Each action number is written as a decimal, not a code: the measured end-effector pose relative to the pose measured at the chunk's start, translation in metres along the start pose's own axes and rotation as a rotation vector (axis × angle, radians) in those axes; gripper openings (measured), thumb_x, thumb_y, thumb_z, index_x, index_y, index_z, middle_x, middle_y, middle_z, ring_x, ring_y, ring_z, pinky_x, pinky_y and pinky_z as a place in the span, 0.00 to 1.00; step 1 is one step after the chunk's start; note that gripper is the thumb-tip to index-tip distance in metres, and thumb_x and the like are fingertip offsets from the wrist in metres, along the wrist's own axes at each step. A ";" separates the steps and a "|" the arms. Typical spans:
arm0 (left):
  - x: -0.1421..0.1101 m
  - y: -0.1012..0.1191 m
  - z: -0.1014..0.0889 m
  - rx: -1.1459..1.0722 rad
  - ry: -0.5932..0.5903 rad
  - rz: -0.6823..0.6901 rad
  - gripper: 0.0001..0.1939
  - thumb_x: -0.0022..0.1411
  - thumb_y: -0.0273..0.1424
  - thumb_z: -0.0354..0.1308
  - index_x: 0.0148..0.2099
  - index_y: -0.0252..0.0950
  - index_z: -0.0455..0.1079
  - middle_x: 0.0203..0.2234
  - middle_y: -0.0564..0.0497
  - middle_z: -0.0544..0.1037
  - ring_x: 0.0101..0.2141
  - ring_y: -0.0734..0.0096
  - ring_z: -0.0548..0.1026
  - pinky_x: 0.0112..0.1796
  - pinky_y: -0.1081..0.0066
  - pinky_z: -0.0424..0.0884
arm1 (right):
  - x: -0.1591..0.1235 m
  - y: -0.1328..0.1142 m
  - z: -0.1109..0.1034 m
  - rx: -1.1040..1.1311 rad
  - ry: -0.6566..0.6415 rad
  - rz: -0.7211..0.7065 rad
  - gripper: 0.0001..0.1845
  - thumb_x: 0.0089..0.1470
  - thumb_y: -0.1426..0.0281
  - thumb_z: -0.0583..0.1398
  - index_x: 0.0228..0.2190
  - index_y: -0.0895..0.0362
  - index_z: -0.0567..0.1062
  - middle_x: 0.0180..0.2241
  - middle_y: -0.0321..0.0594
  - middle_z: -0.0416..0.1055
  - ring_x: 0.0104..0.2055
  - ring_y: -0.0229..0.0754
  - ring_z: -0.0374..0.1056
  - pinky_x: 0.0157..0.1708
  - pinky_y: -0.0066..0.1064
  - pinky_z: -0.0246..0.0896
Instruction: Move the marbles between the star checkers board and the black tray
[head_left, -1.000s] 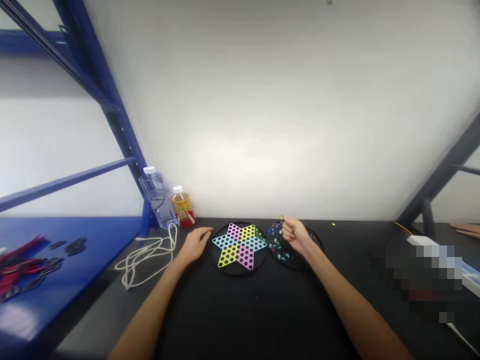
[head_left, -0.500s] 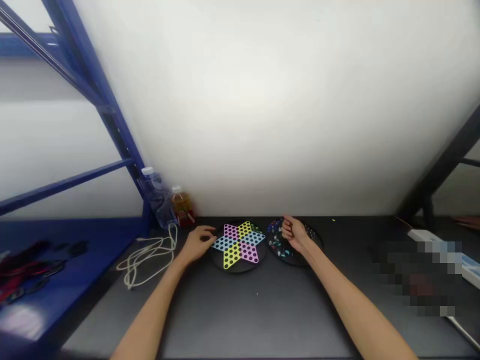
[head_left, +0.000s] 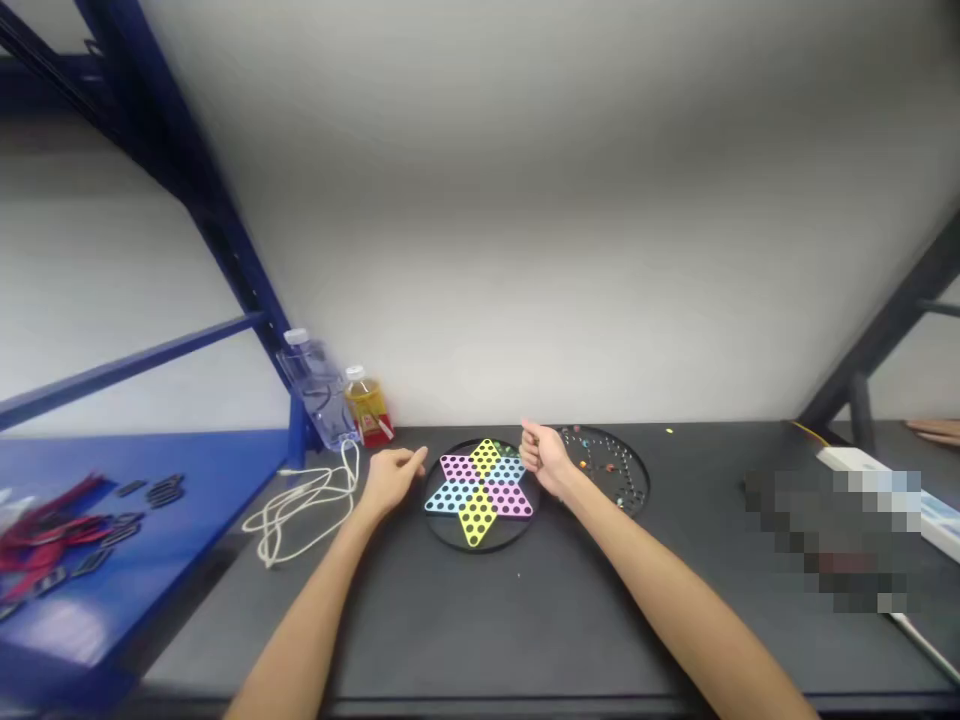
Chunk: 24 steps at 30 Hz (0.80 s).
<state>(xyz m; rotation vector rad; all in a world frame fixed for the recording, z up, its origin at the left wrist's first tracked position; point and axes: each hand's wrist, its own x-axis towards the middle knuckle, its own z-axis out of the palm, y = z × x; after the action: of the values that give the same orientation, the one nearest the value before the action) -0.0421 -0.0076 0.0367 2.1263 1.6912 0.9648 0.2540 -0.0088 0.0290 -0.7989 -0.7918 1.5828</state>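
Note:
A star-shaped game board (head_left: 481, 490) in yellow, pink and light blue, full of round holes, lies in a round black tray (head_left: 480, 549). My left hand (head_left: 390, 482) rests just left of it with its fingers loosely extended and nothing visible in them. To the right is a second round black tray (head_left: 646, 482) with small coloured pieces and pale dots. My right hand (head_left: 546, 458) is closed like a fist over that tray's left side, near the star's right points. Whatever its fingers may hold is hidden.
A white cord (head_left: 307, 510) lies coiled at left, before a clear plastic container (head_left: 319, 395) and a yellow-red drink bottle (head_left: 367, 405). A blue shelf frame (head_left: 225, 235) rises at left. The far right has a white strip-like box (head_left: 859, 462) and a blurred-out patch.
The star board has turned slightly counterclockwise in its tray. My right hand has moved left, toward the star. The gap between my left thumb and finger no longer shows.

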 end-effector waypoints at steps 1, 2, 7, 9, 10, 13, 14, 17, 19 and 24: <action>0.000 -0.001 0.000 0.008 0.019 -0.010 0.26 0.61 0.49 0.49 0.23 0.37 0.75 0.20 0.51 0.78 0.25 0.66 0.74 0.34 0.68 0.65 | 0.000 0.002 0.002 -0.017 0.003 -0.012 0.22 0.51 0.58 0.60 0.18 0.54 0.56 0.12 0.24 0.43 0.12 0.28 0.40 0.12 0.24 0.33; 0.000 -0.002 0.001 0.009 0.035 -0.016 0.27 0.61 0.49 0.49 0.23 0.37 0.75 0.19 0.51 0.78 0.25 0.66 0.73 0.34 0.69 0.65 | 0.000 0.004 0.004 -0.036 0.006 -0.028 0.22 0.50 0.58 0.61 0.18 0.54 0.57 0.12 0.23 0.43 0.12 0.28 0.40 0.12 0.24 0.33; 0.001 -0.006 0.001 0.001 0.049 -0.012 0.27 0.62 0.49 0.48 0.23 0.37 0.75 0.20 0.52 0.78 0.25 0.67 0.73 0.33 0.70 0.64 | -0.001 0.009 0.008 -0.141 0.036 -0.081 0.22 0.49 0.56 0.62 0.18 0.55 0.58 0.11 0.24 0.45 0.11 0.28 0.42 0.11 0.23 0.33; 0.001 -0.007 0.001 0.013 0.042 -0.013 0.27 0.62 0.49 0.48 0.23 0.37 0.75 0.20 0.52 0.78 0.25 0.67 0.73 0.33 0.70 0.63 | -0.002 0.010 0.007 -0.172 0.037 -0.096 0.22 0.49 0.56 0.62 0.18 0.55 0.59 0.11 0.24 0.47 0.11 0.28 0.42 0.11 0.23 0.34; 0.001 -0.007 0.001 0.016 0.043 -0.014 0.27 0.62 0.48 0.48 0.23 0.37 0.75 0.20 0.52 0.78 0.25 0.67 0.73 0.33 0.70 0.63 | -0.002 0.011 0.006 -0.182 0.030 -0.107 0.22 0.49 0.56 0.62 0.18 0.55 0.59 0.11 0.24 0.47 0.11 0.28 0.43 0.11 0.23 0.35; 0.001 -0.007 0.002 0.020 0.034 -0.010 0.27 0.63 0.48 0.47 0.23 0.37 0.75 0.21 0.51 0.79 0.26 0.66 0.74 0.34 0.70 0.64 | -0.003 0.011 0.004 -0.205 0.014 -0.116 0.22 0.49 0.55 0.62 0.18 0.55 0.59 0.10 0.24 0.49 0.11 0.29 0.45 0.11 0.24 0.38; 0.001 -0.006 0.002 0.021 0.031 -0.007 0.27 0.63 0.48 0.47 0.23 0.37 0.75 0.21 0.51 0.79 0.26 0.66 0.74 0.34 0.70 0.64 | -0.003 0.011 0.004 -0.211 0.016 -0.114 0.22 0.49 0.55 0.62 0.18 0.55 0.59 0.10 0.25 0.49 0.11 0.29 0.45 0.11 0.24 0.39; 0.002 -0.005 0.003 0.033 0.030 -0.010 0.27 0.62 0.48 0.47 0.23 0.37 0.75 0.21 0.51 0.79 0.26 0.66 0.74 0.34 0.70 0.64 | -0.003 0.012 0.002 -0.238 0.029 -0.122 0.22 0.49 0.55 0.62 0.17 0.55 0.60 0.10 0.25 0.51 0.11 0.29 0.47 0.11 0.24 0.41; 0.002 -0.003 0.003 0.044 0.033 -0.004 0.26 0.62 0.47 0.48 0.22 0.37 0.75 0.20 0.51 0.78 0.25 0.66 0.73 0.33 0.69 0.63 | -0.003 0.013 0.001 -0.258 0.037 -0.146 0.22 0.49 0.55 0.61 0.17 0.55 0.61 0.10 0.26 0.52 0.11 0.30 0.48 0.11 0.25 0.44; 0.002 -0.003 0.003 0.047 0.040 0.006 0.26 0.63 0.47 0.47 0.23 0.37 0.76 0.20 0.52 0.78 0.26 0.66 0.74 0.33 0.70 0.63 | -0.001 0.016 -0.004 -0.284 0.038 -0.168 0.21 0.50 0.55 0.61 0.17 0.55 0.63 0.10 0.28 0.54 0.12 0.32 0.51 0.13 0.26 0.47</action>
<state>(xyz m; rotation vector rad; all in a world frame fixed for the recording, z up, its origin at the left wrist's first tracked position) -0.0424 -0.0048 0.0338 2.1568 1.7434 0.9848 0.2485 -0.0122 0.0134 -0.9363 -1.0430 1.3194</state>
